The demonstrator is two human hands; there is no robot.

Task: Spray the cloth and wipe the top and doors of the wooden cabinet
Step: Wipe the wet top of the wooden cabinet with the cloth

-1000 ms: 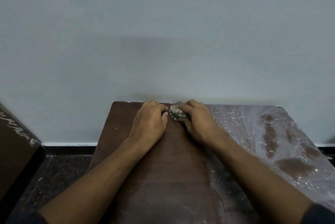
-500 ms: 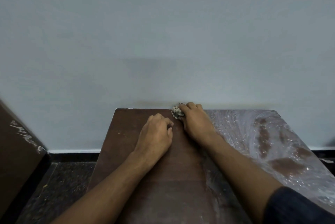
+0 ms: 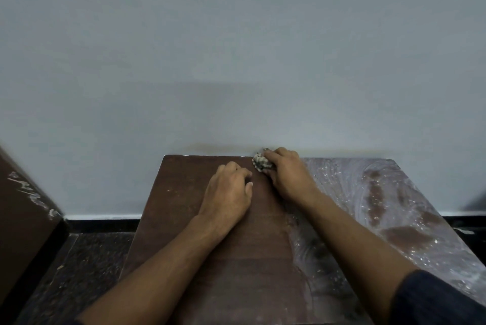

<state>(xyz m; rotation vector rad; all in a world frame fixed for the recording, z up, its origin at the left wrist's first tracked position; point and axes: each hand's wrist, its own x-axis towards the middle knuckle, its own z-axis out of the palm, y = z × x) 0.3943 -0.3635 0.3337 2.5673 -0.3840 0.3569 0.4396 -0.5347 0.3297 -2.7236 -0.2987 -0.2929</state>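
At far left, the corner of a dark brown board (image 3: 23,201) streaked with white scratches leans into view above a speckled dark floor (image 3: 86,264); a pale grey wall (image 3: 236,48) fills the upper frame, with a black skirting strip (image 3: 102,224) along its foot. At centre stands the cabinet (image 3: 184,219), seen from above, its brown wooden top running back to touch the wall; the left half of the top is bare and dull, flecked with small pale spots. The left hand (image 3: 228,193) rests knuckles-up on that bare half, fingers curled under and holding nothing that shows. Just beside it, at the back edge where top meets wall, the right hand (image 3: 286,177) presses a wadded, mottled grey-white cloth (image 3: 261,163) onto the wood, fingers bent over the wad and gripping it; the two hands lie close but apart. A dark sleeve (image 3: 434,298) covers the right forearm at lower right. The right half of the top is smeared with a whitish, wet-looking film (image 3: 342,193) in sweeping arcs, with brown patches (image 3: 405,235) of wood showing through it.
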